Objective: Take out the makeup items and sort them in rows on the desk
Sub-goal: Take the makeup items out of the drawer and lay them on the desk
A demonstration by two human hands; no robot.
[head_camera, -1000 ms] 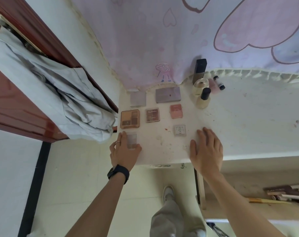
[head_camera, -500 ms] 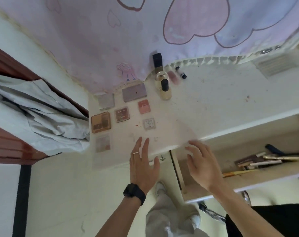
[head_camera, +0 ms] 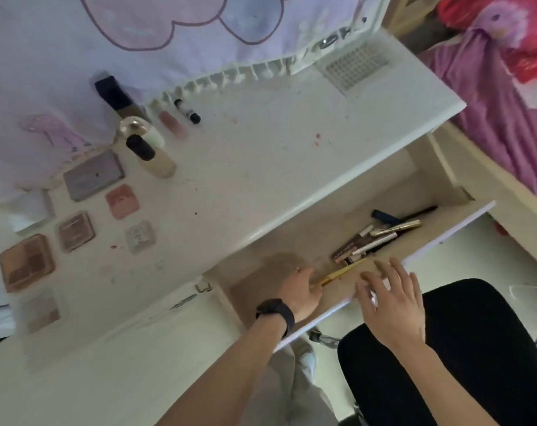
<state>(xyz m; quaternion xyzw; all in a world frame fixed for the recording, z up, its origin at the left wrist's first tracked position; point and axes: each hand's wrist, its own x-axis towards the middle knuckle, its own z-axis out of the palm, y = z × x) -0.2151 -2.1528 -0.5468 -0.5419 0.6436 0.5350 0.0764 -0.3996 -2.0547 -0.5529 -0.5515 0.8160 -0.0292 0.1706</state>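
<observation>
Fingers (head_camera: 384, 270) of the right hand (head_camera: 393, 305) are spreading loosely above the drawer's front edge, holding nothing. Those of the left hand (head_camera: 294, 287) are blurring at the near end of a thin yellow pencil (head_camera: 342, 273), and I cannot tell whether they are pinching it.

Biggest in view, the white stained desk (head_camera: 261, 167) is carrying the sorted part. Flat square powder palettes (head_camera: 75, 230) are lying in rows at its left end. A beige glass bottle with a black cap (head_camera: 152, 156) is standing near the back beside other bottles and tubes (head_camera: 171, 124). Below the desk edge, the pale wooden drawer (head_camera: 307, 241) is standing open. It is holding a loose heap of slim dark and gold makeup pens (head_camera: 374, 238) towards its right, with the yellow pencil lying apart, nearer the hands.

Judging by this, the person is reaching in for the stick-shaped items. The next move is calling for a firm pinch on one slim piece, a lift clear of the drawer wall, and a bare stretch of desk for a new row.
</observation>
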